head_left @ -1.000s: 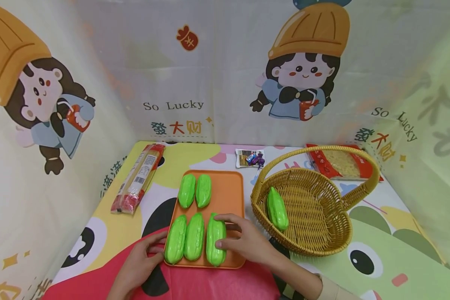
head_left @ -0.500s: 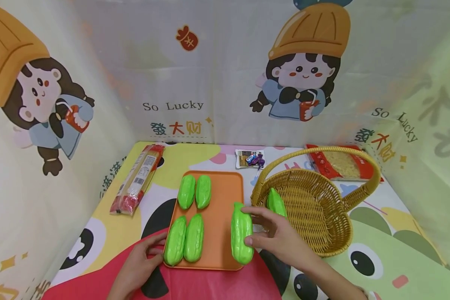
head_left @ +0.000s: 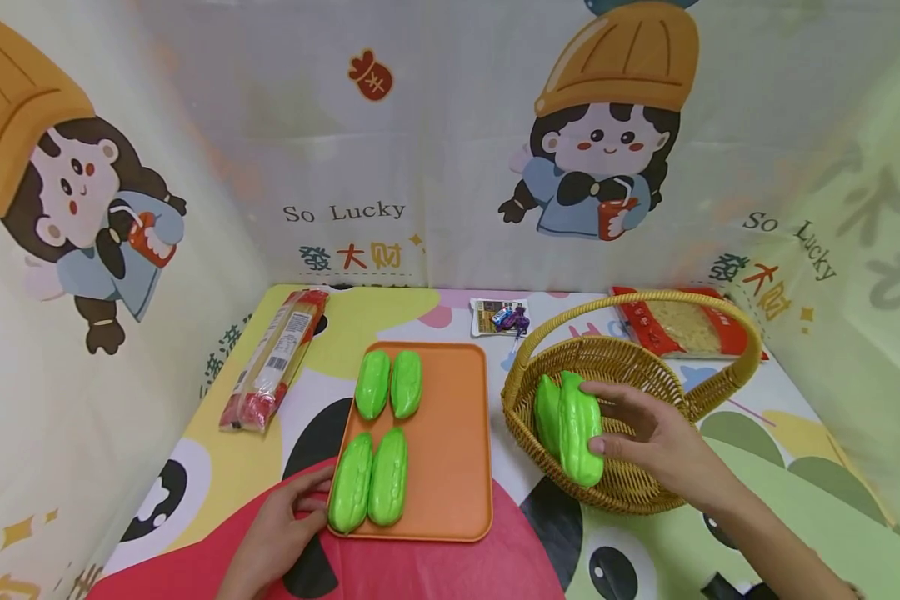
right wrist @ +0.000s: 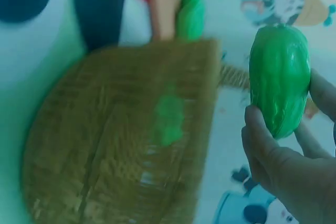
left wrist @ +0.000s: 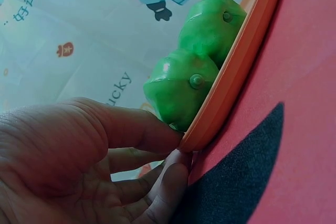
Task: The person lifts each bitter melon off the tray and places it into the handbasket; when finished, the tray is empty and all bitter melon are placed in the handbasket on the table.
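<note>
My right hand holds a glossy green, lengthwise-ridged toy bitter melon between thumb and fingers, over the left side of the wicker basket. In the right wrist view this held bitter melon is gripped near its lower end. Another bitter melon lies in the basket, partly hidden behind the held one. My left hand pinches the left edge of the orange tray; in the left wrist view, thumb and fingers close on the tray's corner. Several more bitter melons lie on the tray's left half.
Left of the tray lies a long red-and-clear packet of noodles. Behind the tray is a small packet with candies. A red bag lies behind the basket, whose tall handle arches over it. Printed cloth walls surround the table.
My right hand has lifted a bitter melon from the tray's lower right and carried it rightward over the basket. My left hand stays on the tray's edge.
</note>
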A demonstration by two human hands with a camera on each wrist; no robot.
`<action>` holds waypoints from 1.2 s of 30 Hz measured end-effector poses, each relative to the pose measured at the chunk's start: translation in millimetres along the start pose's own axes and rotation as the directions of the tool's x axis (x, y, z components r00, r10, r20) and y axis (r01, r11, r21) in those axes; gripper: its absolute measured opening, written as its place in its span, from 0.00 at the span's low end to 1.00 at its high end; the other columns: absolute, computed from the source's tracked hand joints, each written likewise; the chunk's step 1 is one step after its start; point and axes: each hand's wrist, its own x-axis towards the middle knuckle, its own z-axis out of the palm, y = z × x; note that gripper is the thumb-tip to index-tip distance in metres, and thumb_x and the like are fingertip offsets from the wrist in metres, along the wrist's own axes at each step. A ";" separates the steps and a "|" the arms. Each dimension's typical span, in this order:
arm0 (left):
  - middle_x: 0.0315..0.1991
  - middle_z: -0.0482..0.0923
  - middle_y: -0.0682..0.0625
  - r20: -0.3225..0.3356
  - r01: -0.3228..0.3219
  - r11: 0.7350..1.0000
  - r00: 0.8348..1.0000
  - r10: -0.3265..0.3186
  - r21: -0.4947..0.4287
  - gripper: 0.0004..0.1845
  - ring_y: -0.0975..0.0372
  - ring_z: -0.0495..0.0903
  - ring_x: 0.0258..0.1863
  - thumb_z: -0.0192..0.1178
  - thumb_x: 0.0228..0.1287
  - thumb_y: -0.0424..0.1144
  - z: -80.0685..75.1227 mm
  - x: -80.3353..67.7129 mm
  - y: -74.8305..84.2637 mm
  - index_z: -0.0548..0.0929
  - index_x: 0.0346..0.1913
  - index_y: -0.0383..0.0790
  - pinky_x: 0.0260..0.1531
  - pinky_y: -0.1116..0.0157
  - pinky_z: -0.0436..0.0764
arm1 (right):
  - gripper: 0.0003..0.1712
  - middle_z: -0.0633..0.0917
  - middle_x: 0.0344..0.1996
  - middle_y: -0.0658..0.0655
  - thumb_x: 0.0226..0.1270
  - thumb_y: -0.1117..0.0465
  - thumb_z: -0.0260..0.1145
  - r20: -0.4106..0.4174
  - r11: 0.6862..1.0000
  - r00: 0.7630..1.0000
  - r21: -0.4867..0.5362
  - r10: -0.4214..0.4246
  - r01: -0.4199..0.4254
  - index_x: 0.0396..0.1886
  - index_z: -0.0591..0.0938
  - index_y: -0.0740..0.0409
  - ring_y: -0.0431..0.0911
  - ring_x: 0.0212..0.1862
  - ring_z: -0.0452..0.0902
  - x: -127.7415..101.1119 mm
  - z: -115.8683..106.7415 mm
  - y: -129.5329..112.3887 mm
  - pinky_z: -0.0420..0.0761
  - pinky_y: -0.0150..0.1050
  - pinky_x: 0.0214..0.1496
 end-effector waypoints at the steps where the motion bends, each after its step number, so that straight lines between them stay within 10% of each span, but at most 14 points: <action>1: 0.50 0.80 0.47 0.001 -0.001 1.000 1.000 0.001 0.002 0.28 0.59 0.80 0.41 0.60 0.60 0.22 -0.1 0.1 0.4 0.75 0.65 0.32 0.38 0.65 0.80 | 0.33 0.73 0.65 0.53 0.62 0.61 0.73 -0.001 1.000 1.000 -0.023 0.011 -0.011 0.68 0.74 0.48 0.56 0.61 0.74 0.5 -5.7 4.1 0.79 0.39 0.52; 12: 0.50 0.79 0.47 -0.007 0.006 1.000 1.000 -0.006 0.010 0.28 0.59 0.80 0.41 0.60 0.60 0.23 0.3 0.9 3.2 0.75 0.65 0.32 0.38 0.66 0.80 | 0.34 0.73 0.66 0.58 0.63 0.52 0.72 0.020 0.974 0.997 -0.212 0.080 -0.074 0.68 0.74 0.50 0.62 0.63 0.71 15.9 -38.1 45.8 0.78 0.46 0.54; 36: 0.49 0.80 0.48 -0.011 -0.015 0.998 1.000 0.016 0.054 0.28 0.60 0.81 0.41 0.62 0.59 0.24 2.3 -1.1 1.3 0.75 0.65 0.32 0.39 0.66 0.80 | 0.34 0.74 0.64 0.66 0.62 0.58 0.72 0.181 0.987 0.977 -0.134 0.115 -0.092 0.67 0.73 0.61 0.67 0.63 0.70 36.3 -33.4 79.6 0.76 0.53 0.57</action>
